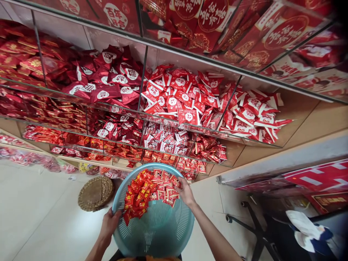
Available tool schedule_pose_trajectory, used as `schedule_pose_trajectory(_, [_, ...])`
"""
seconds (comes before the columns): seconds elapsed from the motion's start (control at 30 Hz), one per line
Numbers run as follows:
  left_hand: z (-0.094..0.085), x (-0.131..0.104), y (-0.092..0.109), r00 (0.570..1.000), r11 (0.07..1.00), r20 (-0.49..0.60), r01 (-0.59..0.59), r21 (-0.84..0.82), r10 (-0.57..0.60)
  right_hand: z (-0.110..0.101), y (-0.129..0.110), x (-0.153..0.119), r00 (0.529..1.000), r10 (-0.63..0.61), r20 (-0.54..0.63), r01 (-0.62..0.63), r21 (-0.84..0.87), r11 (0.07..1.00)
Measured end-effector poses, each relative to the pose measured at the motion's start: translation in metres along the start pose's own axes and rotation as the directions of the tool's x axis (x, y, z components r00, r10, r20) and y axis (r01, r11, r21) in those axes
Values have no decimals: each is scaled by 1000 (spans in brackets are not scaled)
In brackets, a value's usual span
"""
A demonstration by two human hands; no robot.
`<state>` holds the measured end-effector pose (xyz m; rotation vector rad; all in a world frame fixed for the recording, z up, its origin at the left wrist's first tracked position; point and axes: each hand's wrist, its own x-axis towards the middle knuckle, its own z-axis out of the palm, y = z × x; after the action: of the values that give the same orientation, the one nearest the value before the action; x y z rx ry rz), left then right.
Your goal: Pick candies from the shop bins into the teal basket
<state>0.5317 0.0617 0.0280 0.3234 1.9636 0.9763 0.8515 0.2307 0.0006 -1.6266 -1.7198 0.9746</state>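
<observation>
A round turquoise plastic basket [174,235] with slotted walls is in front of me, below the shelves. Inside, orange-red packets with yellow print [138,197] lie on the left and small red-and-cream packets [164,186] on the right. My left hand [110,224] is closed on the basket's left rim, thumb toward the inside. My right hand [186,193] reaches over the right rim, its bent fingers closed at the edge of the red-and-cream packets. Its fingertips are partly hidden among them.
Tiered shelves with clear dividers hold red packets [176,98] and dark red packets [111,78]. Larger red bags [206,21] fill the upper shelf. A woven round stool [96,193] stands left on the tiled floor. At right are a wheeled chair base [255,228] and a white cloth [304,226].
</observation>
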Motion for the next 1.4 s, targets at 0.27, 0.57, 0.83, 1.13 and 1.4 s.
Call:
schedule_pose_trajectory(0.27, [-1,-4,4,1000,999,2,-22,30,22,7,-14,4,996,-47,76,71,-360,930])
schedule_pose_trajectory(0.57, [0,-3,0,999,1000,-17,-27,14,28,7,-15,-5,996,-72,44,84,-384,920])
schedule_pose_trajectory(0.83, [-1,-2,-2,999,998,-16,-33,44,34,-50,-6,42,974,58,-217,-142,-396,907])
schedule_pose_trajectory(1.13, [2,-6,-3,999,999,-23,-26,33,27,-84,26,104,910,342,-233,-414,-494,765])
schedule_pose_trajectory(1.4, [0,9,-17,998,998,-48,-41,56,44,-79,27,107,908,357,-220,-419,-473,775])
